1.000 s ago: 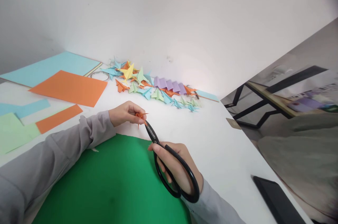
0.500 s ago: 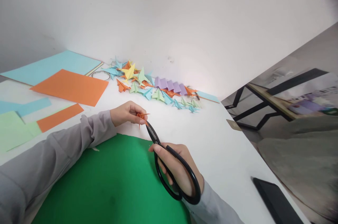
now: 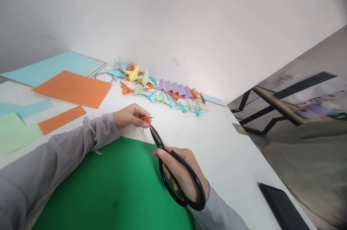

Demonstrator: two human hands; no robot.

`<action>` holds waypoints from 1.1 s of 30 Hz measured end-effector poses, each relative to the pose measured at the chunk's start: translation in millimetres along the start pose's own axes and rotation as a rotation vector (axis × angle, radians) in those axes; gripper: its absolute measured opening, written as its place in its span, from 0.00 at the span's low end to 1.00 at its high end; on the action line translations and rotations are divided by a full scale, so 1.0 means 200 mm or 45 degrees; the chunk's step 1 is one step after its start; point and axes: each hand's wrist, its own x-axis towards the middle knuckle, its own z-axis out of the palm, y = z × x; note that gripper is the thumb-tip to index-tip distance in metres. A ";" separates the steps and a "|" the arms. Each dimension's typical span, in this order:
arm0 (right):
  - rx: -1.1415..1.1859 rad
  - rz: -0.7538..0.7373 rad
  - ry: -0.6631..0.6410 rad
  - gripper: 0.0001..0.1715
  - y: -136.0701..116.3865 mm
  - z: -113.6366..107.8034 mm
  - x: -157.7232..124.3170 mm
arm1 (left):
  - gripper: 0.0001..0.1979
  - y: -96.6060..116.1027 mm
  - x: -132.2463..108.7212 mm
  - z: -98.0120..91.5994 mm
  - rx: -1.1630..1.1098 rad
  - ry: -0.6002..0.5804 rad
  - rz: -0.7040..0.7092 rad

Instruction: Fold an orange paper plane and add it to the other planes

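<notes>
Here's the small orange folded-paper figure point(image 3: 145, 119) at the frame's centre, pinched tight between thumb and fingers of the left hand point(image 3: 130, 117), and right at its lower edge come the tips of black scissors point(image 3: 155, 137), the right hand point(image 3: 184, 170) curled firmly round their looped handles! Green sheet point(image 3: 114, 186) lower centre, folded paper stars and planes point(image 3: 132, 73) crowding upper centre, orange sheet point(image 3: 72, 89) upper left.

A black rectangular device point(image 3: 282, 204) lay on the white tabletop point(image 3: 230, 150) — beyond its right edge stood a black-framed wooden table point(image 3: 288, 108).
</notes>
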 end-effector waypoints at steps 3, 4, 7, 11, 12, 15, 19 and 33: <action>-0.023 -0.027 0.002 0.28 0.00 0.00 0.00 | 0.11 0.00 0.00 0.00 0.003 -0.006 -0.001; -0.030 -0.036 0.004 0.28 0.00 0.00 0.00 | 0.10 0.00 0.00 0.00 0.002 -0.007 0.000; -0.043 -0.058 0.011 0.28 0.00 0.00 0.00 | 0.09 0.00 0.00 0.00 -0.004 -0.011 -0.003; -0.085 -0.102 0.016 0.28 -0.01 0.00 -0.01 | 0.08 0.00 0.00 0.00 -0.011 -0.013 -0.004; -0.099 -0.118 0.022 0.28 -0.01 0.00 -0.01 | 0.09 0.00 0.00 0.00 -0.010 -0.013 -0.005; -0.131 -0.151 0.040 0.28 0.00 0.00 -0.01 | 0.09 0.00 0.00 0.00 -0.004 -0.009 -0.008; -0.163 -0.161 0.042 0.28 0.00 0.00 -0.01 | 0.09 0.00 0.00 0.00 -0.011 0.000 -0.012; 0.100 -0.138 0.142 0.21 0.02 -0.01 0.02 | 0.11 -0.01 0.00 -0.01 -0.151 0.164 -0.050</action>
